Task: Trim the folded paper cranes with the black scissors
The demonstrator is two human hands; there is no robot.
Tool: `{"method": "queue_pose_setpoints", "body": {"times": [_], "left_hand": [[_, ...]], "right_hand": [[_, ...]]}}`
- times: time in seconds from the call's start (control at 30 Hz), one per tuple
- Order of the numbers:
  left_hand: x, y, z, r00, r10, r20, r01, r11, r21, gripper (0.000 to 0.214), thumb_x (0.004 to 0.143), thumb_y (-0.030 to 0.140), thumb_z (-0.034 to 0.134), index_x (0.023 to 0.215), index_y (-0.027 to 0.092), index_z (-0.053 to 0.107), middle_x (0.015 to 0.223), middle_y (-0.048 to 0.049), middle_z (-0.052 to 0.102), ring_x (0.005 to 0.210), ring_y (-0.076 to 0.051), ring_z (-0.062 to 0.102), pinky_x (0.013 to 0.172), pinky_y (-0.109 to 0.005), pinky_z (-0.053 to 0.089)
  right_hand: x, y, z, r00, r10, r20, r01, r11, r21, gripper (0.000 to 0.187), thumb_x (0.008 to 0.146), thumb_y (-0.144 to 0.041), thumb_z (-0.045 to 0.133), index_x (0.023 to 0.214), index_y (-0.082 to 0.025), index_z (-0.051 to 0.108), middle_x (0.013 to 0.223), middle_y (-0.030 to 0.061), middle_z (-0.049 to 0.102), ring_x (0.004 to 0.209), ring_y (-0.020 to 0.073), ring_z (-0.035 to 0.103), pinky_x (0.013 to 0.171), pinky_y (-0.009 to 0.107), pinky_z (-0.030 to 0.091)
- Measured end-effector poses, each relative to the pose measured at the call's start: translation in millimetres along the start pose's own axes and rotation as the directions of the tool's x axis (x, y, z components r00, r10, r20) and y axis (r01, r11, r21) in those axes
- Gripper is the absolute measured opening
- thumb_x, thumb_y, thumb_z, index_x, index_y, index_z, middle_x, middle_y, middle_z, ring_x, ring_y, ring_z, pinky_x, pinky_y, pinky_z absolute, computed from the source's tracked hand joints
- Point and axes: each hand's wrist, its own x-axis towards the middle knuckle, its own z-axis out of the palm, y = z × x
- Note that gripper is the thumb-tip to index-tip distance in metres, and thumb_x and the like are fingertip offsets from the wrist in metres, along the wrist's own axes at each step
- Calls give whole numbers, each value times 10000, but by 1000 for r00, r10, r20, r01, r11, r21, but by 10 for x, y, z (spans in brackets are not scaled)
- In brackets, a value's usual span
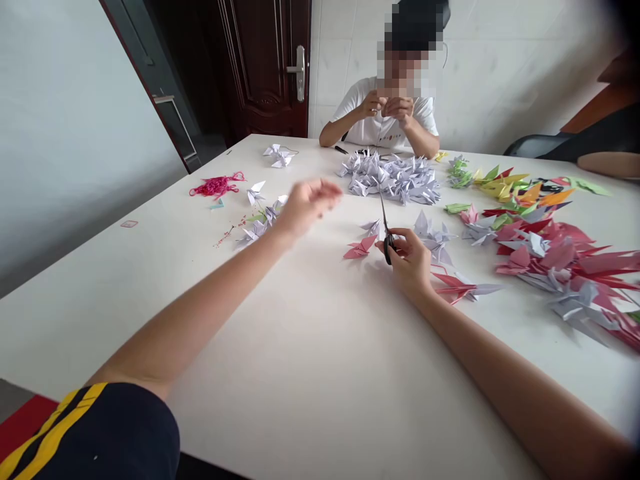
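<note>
My right hand (pixel 411 259) grips a pair of scissors (pixel 389 245) by the black handles, and the blades point away across the table. My left hand (pixel 307 208) is raised over the table, somewhat blurred, with its fingers loosely stretched out and nothing visible in them. Beside the scissors lie a pink paper crane (pixel 361 249) and a white paper crane (pixel 371 228). More white cranes (pixel 436 239) sit just behind my right hand, and a red folded crane (pixel 457 288) is by my right wrist. Close to my left forearm is a small group of white cranes (pixel 254 232).
A heap of white cranes (pixel 395 179) lies before a person (pixel 385 120) seated opposite, whose hands are raised together. Colourful folded cranes (pixel 560 247) spread along the right side. Pink yarn (pixel 217 187) rests at the left on the white table (pixel 280 373).
</note>
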Motion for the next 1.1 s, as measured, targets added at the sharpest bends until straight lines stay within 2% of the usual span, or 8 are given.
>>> {"method": "queue_pose_setpoints", "body": {"times": [0.13,0.23,0.3,0.47,0.63,0.8,0.9,1.1], "left_hand": [[-81,-335,270,983,-151,107,154,988,-16,111,757,140,680,867,130,689,1003,-70,712,993,-199,637,972,-384,494],[-109,-562,447,973,-122,195,151,979,-139,471,641,128,744,1094,211,642,1263,-76,637,1134,-229,603,964,-368,497],[-93,-641,540,966,-79,247,132,970,-205,569,627,145,768,1160,238,591,1321,-92,591,1140,-208,603,933,-325,505],[-60,-724,745,951,-8,310,70,979,-189,444,713,263,783,1092,221,556,1158,-79,649,975,-164,651,819,-269,507],[-131,-792,808,976,-48,214,81,985,-150,358,737,209,763,1026,192,552,990,-41,691,786,-119,646,717,-237,489],[-175,-782,765,984,-122,132,145,973,-179,388,704,266,807,990,172,562,909,-40,703,711,-115,624,681,-244,476],[-183,-771,746,989,-127,77,141,965,-222,373,696,291,812,963,167,583,840,-28,703,722,-133,635,697,-256,470],[-172,-797,693,994,-105,-2,102,973,-205,331,725,460,780,735,153,658,768,-39,704,729,-165,627,728,-281,455]], "right_hand": [[-2,-12,7,1000,0,10,0,1000,-21,257,789,-361,661,1012,-235,643,724,8,706,581,158,539,572,283,405],[-1,-3,22,1000,-9,9,10,999,-38,247,803,-367,634,1011,-234,638,702,6,705,571,163,550,579,284,404],[-4,1,32,1000,-28,2,28,998,-65,246,812,-378,623,1008,-229,639,674,2,694,550,159,536,582,286,403],[-23,-2,53,993,-83,79,95,982,-163,268,815,-351,597,1044,-218,638,664,10,697,506,151,487,578,294,397],[-19,-13,53,955,-142,259,171,981,-93,301,847,-395,576,1094,-223,591,726,27,722,576,176,541,631,318,439],[-21,-61,38,947,-129,295,144,989,-28,323,856,-448,579,1086,-221,582,739,28,725,595,172,554,640,314,446],[-94,-99,38,963,-85,256,89,996,-7,345,835,-467,616,1076,-222,611,751,31,725,591,166,548,620,302,436],[-301,-132,-20,997,66,49,-63,997,-53,334,776,-441,682,1017,-211,692,685,8,680,531,137,461,575,283,364]]}}
